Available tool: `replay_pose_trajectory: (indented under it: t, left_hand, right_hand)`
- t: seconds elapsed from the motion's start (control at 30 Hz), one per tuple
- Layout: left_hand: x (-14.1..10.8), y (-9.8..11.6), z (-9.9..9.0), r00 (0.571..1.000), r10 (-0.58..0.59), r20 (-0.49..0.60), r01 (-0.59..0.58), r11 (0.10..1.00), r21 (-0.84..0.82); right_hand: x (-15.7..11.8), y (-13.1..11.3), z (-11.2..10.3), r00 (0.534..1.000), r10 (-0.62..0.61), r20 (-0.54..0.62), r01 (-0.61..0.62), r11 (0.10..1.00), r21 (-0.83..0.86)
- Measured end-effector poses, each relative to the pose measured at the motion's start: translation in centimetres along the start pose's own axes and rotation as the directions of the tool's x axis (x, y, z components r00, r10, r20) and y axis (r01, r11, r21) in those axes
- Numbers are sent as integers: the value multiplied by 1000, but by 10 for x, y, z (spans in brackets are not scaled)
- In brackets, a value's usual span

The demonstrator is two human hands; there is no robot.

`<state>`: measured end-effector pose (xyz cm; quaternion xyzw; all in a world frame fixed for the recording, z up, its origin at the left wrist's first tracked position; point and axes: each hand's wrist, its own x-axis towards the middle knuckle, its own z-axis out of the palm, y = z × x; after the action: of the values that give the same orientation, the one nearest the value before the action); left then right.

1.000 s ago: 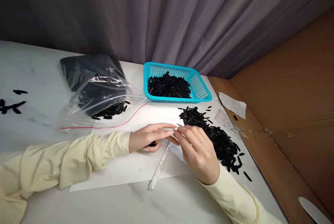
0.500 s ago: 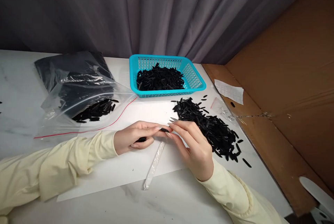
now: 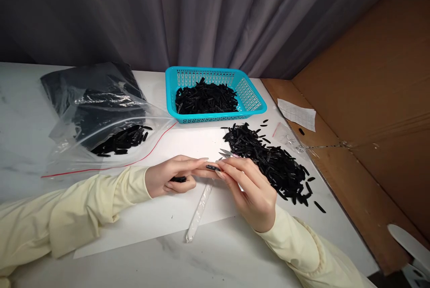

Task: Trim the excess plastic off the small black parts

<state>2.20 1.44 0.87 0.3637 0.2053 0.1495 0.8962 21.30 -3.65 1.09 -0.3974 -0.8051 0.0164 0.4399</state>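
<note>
Between my hands is a small black oblong piece (image 3: pixel 212 168), its visible face showing grey marks. It rests against the forefinger of my left hand (image 3: pixel 174 172), whose thumb lies just above and left of it. The curled lower fingers of that hand keep more black oblong pieces (image 3: pixel 178 179) in the palm. My right hand (image 3: pixel 252 189) pinches the right end of the piece with thumb and fingertips. Just beyond those fingers, a pointed metal tool (image 3: pixel 225 152) with some pink shows two tips. Whether it is scissors or tweezers, held or lying, I cannot tell.
A heap of black pieces (image 3: pixel 268 162) spreads on the right. Behind it stands a turquoise basket (image 3: pixel 215 118) of similar pieces. On the left lies an open zip bag (image 3: pixel 67 158) with pieces inside. A clear wrapped strip (image 3: pixel 199 214) lies in front; a cardboard wall (image 3: pixel 376 82) borders the right.
The small black piece has turned, and more of its marked face shows. My left thumb has shifted slightly off it. More pink shows on the metal tool. The whole view has shifted a little.
</note>
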Motion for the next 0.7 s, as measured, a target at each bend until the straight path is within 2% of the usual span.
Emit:
replay_pose_trajectory:
  t: [0.17,0.53,0.7]
  left_hand:
    - [-1,0,1,1000,-6,0,6,999,39]
    - [-1,0,-1,1000,2,9,-2,1000,-13]
    - [1,0,-5,997,-69,45,73,995,-73]
  right_hand:
    - [-2,1,1,1000,-5,-24,6,999,38]
    - [-1,1,1,999,2,-36,1,997,78]
    - [-3,2,1,999,10,-49,-6,997,78]
